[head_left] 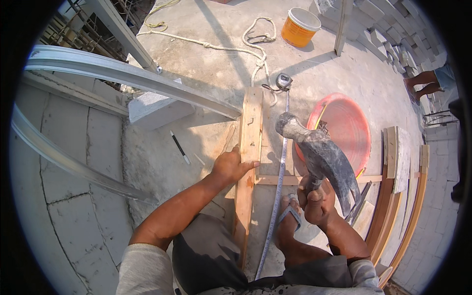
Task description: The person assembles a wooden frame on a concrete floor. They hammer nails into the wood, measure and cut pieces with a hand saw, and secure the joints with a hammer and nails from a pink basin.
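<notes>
A pale wooden beam (251,105) runs lengthwise in front of me, with a bent nail (251,121) and another small nail (252,144) showing on its top face. My left hand (230,166) is closed around the beam, thumb across the top, below the nails. In my right hand (318,201) is a claw hammer (322,152), raised right of the beam, its dark worn head up and claw toward the lower right. An extended tape measure blade (281,179) lies along the beam's right side, leading to its case (283,80) at the far end.
A red basin (351,110) sits behind the hammer. Rope (216,47) and an orange bucket (301,28) are farther off. Left are metal channels (142,81), a pale block (158,109) and a marker (180,147). Wooden boards (391,211) lie right; another person's legs (423,81) show beyond.
</notes>
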`<control>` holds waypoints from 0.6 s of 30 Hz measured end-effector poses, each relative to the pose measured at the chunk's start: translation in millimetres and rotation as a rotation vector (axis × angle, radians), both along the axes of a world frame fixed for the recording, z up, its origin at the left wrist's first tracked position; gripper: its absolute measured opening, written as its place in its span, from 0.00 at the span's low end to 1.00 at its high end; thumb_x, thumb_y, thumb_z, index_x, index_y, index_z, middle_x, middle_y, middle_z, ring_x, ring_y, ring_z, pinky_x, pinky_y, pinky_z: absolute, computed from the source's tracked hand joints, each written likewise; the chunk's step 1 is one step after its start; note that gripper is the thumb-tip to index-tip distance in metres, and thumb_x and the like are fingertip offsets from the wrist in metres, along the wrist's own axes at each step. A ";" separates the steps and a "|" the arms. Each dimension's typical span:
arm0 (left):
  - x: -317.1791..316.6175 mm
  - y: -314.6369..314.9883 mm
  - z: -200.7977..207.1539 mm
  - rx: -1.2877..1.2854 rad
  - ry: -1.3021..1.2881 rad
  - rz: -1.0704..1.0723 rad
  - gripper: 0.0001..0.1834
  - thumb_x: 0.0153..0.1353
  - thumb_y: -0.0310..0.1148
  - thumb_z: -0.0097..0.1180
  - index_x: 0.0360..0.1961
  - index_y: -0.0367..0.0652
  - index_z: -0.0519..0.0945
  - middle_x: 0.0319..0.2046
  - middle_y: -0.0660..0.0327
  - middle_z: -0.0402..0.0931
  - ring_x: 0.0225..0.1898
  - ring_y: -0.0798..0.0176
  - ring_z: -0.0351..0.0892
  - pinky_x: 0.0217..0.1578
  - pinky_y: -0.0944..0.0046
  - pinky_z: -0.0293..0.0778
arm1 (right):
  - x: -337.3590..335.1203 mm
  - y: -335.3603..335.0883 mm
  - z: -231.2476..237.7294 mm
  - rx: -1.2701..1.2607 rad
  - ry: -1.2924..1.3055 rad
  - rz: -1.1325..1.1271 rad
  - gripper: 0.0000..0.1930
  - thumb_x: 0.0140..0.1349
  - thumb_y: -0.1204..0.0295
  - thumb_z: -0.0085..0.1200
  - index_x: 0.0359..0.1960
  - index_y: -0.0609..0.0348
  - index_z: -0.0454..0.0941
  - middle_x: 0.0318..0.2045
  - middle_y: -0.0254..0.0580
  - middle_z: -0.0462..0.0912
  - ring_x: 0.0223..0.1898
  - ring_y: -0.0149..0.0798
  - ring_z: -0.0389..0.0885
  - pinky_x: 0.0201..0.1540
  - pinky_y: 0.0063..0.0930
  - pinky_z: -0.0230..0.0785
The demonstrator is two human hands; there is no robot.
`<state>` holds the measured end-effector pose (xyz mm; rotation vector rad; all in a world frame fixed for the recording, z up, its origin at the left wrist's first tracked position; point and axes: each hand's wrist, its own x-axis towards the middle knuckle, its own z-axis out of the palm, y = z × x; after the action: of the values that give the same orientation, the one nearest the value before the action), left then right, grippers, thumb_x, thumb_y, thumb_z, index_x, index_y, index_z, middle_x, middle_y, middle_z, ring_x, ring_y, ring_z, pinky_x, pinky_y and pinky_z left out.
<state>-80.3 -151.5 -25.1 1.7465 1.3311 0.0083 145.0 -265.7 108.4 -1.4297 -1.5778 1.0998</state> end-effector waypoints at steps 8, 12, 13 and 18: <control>1.8 1.8 0.7 0.088 0.027 -0.026 0.48 0.55 0.69 0.62 0.48 0.24 0.75 0.29 0.40 0.82 0.37 0.40 0.86 0.40 0.49 0.80 | -8.6 14.6 -2.4 -0.255 -0.094 -0.058 0.29 0.76 0.45 0.38 0.37 0.63 0.72 0.19 0.37 0.70 0.20 0.30 0.69 0.23 0.29 0.63; 0.5 -1.9 -5.4 0.113 0.014 -0.020 0.49 0.54 0.70 0.61 0.46 0.23 0.75 0.28 0.40 0.82 0.35 0.41 0.86 0.37 0.49 0.81 | -2.6 1.3 38.9 0.024 0.332 -0.100 0.32 0.69 0.35 0.41 0.38 0.57 0.70 0.18 0.31 0.68 0.17 0.25 0.67 0.18 0.18 0.57; 0.4 -2.3 -6.0 0.088 0.016 -0.009 0.48 0.54 0.70 0.62 0.47 0.26 0.75 0.29 0.41 0.82 0.36 0.41 0.86 0.39 0.49 0.80 | -2.2 0.6 37.3 0.131 0.378 -0.077 0.31 0.70 0.37 0.42 0.38 0.57 0.71 0.17 0.31 0.67 0.17 0.27 0.68 0.19 0.21 0.59; 1.2 -0.8 -1.1 0.017 0.053 -0.001 0.44 0.54 0.69 0.63 0.49 0.32 0.76 0.32 0.41 0.83 0.40 0.40 0.85 0.42 0.48 0.79 | -12.6 8.8 -27.7 -0.023 -0.264 0.013 0.28 0.74 0.44 0.42 0.36 0.61 0.71 0.15 0.37 0.67 0.18 0.35 0.72 0.24 0.37 0.65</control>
<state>-79.1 -152.2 -26.1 1.7726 1.3723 -0.0272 132.4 -256.9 80.7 -1.6356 -1.7634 0.9691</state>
